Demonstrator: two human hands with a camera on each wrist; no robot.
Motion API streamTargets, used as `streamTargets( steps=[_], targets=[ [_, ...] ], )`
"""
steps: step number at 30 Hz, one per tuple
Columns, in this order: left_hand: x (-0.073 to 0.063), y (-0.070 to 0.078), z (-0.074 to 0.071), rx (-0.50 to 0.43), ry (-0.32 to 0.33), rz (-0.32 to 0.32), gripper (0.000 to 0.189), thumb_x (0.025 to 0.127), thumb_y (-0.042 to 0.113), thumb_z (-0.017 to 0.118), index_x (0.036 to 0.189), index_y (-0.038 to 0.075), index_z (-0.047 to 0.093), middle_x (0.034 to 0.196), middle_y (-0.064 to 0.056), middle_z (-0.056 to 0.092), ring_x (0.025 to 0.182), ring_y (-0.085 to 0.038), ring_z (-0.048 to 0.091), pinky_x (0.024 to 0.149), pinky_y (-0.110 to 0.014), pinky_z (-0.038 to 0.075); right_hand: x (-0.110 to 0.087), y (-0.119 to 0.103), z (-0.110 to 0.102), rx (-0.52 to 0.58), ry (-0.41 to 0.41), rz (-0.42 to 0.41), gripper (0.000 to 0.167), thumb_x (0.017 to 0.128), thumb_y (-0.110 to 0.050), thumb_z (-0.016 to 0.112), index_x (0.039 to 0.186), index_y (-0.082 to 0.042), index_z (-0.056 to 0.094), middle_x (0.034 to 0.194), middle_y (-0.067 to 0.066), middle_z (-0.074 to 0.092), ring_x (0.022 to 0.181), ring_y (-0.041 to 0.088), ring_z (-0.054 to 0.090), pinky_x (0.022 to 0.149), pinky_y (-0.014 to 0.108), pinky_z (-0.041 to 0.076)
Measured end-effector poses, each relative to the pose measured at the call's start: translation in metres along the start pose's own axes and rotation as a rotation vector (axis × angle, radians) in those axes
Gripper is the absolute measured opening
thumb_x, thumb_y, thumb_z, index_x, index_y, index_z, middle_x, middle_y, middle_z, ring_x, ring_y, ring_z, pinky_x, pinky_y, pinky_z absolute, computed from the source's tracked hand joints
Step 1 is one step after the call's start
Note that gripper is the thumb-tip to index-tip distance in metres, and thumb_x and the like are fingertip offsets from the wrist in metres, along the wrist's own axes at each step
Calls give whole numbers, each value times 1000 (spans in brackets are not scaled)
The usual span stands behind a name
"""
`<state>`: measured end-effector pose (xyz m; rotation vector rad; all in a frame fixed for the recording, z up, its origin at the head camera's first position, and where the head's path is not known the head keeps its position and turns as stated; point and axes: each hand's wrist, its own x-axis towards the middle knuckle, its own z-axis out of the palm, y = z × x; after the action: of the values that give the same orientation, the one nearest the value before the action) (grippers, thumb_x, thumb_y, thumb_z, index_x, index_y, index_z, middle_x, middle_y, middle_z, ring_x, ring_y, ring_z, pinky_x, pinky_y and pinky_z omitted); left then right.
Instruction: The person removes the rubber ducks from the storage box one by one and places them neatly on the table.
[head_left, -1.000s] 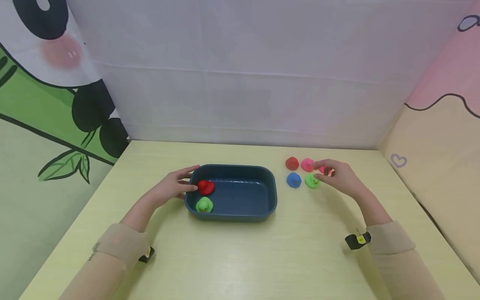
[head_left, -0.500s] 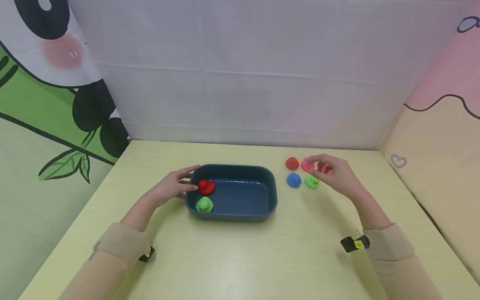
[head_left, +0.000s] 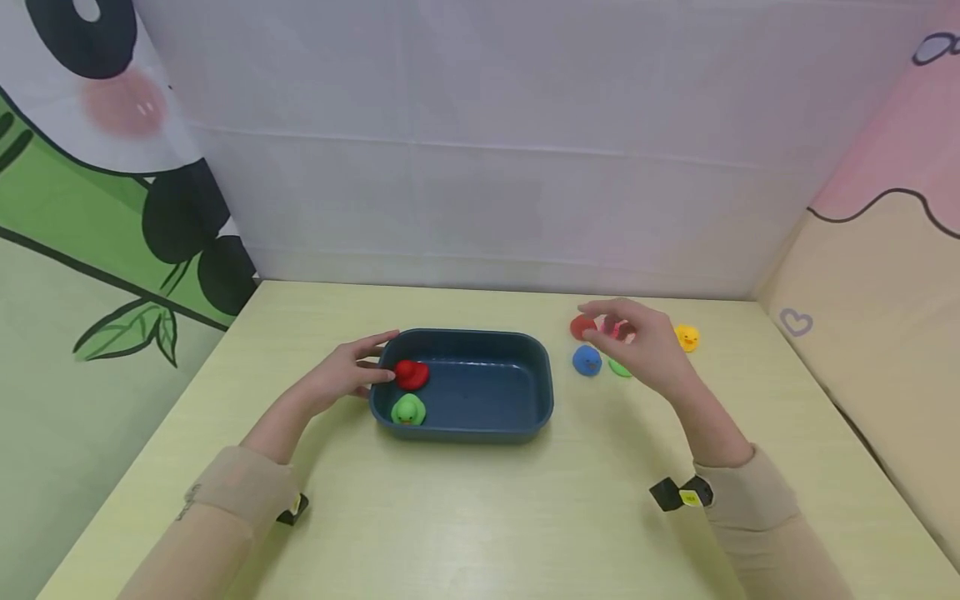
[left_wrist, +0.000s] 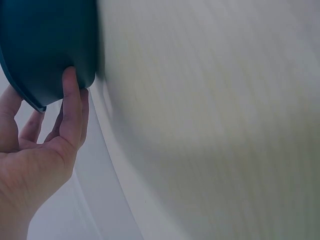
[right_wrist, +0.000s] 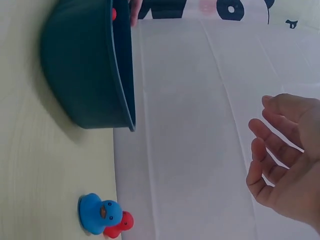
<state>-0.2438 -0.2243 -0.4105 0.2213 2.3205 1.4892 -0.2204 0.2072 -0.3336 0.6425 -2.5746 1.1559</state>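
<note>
A dark blue rectangular basin [head_left: 480,429] stands on the table; a red rubber duck [head_left: 412,375] and a green rubber duck [head_left: 408,410] sit inside at its left end. My left hand [head_left: 347,372] holds the basin's left end, thumb over the rim and fingers against the outer wall, as the left wrist view shows. My right hand [head_left: 637,342] hovers over the ducks at the right, fingers loosely bent and holding nothing. Near it are another red duck [head_left: 581,327], a blue duck [head_left: 587,361] and a yellow duck [head_left: 687,337]. Another green duck [head_left: 620,368] and something pink are partly hidden by this hand.
The pale wooden table [head_left: 480,517] reaches back to a white cloth wall [head_left: 480,208]. Printed cloth panels stand at the left and right. In the right wrist view, the basin wall [right_wrist: 80,65] stands left of the blue duck [right_wrist: 97,214].
My right hand has moved left over the ducks, uncovering the yellow one and covering part of the green one. My left hand and the basin have stayed still.
</note>
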Motion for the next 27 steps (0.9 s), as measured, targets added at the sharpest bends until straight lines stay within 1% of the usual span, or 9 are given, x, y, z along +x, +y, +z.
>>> streamTargets(
  steps=[2, 6, 7, 11, 14, 17, 22, 25, 27],
  targets=[
    [0, 0, 0, 4, 2, -4, 72, 88, 18, 67, 149, 26, 29, 147, -21, 34, 116, -34, 53, 78, -36, 55, 2, -7, 5, 16, 5, -11, 30, 86, -20, 69, 115, -17, 66, 88, -1, 62, 79, 16, 55, 66, 26, 48],
    [0, 0, 0, 4, 1, -5, 72, 88, 18, 67, 149, 25, 29, 146, -21, 34, 117, -35, 52, 78, -36, 55, 4, -20, 16, 46, 1, -27, 29, 86, -22, 69, 115, -17, 67, 91, -4, 64, 81, 14, 55, 70, 25, 49],
    [0, 0, 0, 4, 2, -5, 72, 88, 18, 67, 149, 25, 29, 146, -21, 34, 117, -35, 52, 78, -36, 55, 5, -23, 18, 52, -2, -31, 29, 86, -22, 69, 115, -16, 66, 90, -3, 64, 81, 14, 55, 71, 26, 49],
    [1, 0, 0, 4, 6, -4, 72, 87, 18, 67, 149, 25, 29, 145, -21, 35, 114, -34, 54, 75, -34, 55, 6, -35, 29, 82, -5, -54, 30, 85, -23, 70, 114, -16, 67, 96, -3, 66, 81, 13, 54, 73, 36, 50],
    [1, -1, 0, 4, 8, -6, 73, 87, 18, 68, 149, 25, 29, 146, -21, 35, 111, -32, 56, 73, -33, 56, 8, -44, 37, 119, -1, -80, 30, 84, -22, 72, 113, -17, 67, 104, -4, 68, 82, 13, 55, 76, 39, 49],
    [2, -2, 0, 3, 9, -10, 73, 87, 18, 68, 149, 26, 29, 146, -20, 35, 110, -31, 57, 71, -33, 55, 10, -50, 47, 139, 2, -111, 30, 84, -20, 72, 113, -18, 68, 105, -5, 68, 82, 12, 55, 75, 36, 49],
    [2, -1, -1, 1, 6, -12, 73, 87, 18, 68, 149, 26, 30, 146, -20, 35, 111, -31, 56, 72, -34, 56, 13, -57, 65, 176, 12, -190, 31, 83, -19, 73, 113, -16, 67, 105, -3, 68, 81, 12, 54, 73, 36, 49],
    [1, -1, -1, 1, 5, -9, 73, 87, 17, 67, 149, 25, 29, 146, -20, 35, 111, -31, 56, 72, -34, 56, 14, -62, 75, 213, 25, -213, 34, 82, -18, 74, 115, -15, 66, 106, -2, 67, 81, 12, 53, 72, 33, 48],
    [1, 0, -1, 3, 5, -10, 72, 88, 17, 67, 149, 25, 29, 146, -20, 35, 111, -31, 56, 72, -34, 56, 15, -65, 82, 230, 34, -222, 35, 82, -17, 74, 116, -15, 66, 102, -2, 66, 81, 13, 53, 71, 32, 48]
  ],
)
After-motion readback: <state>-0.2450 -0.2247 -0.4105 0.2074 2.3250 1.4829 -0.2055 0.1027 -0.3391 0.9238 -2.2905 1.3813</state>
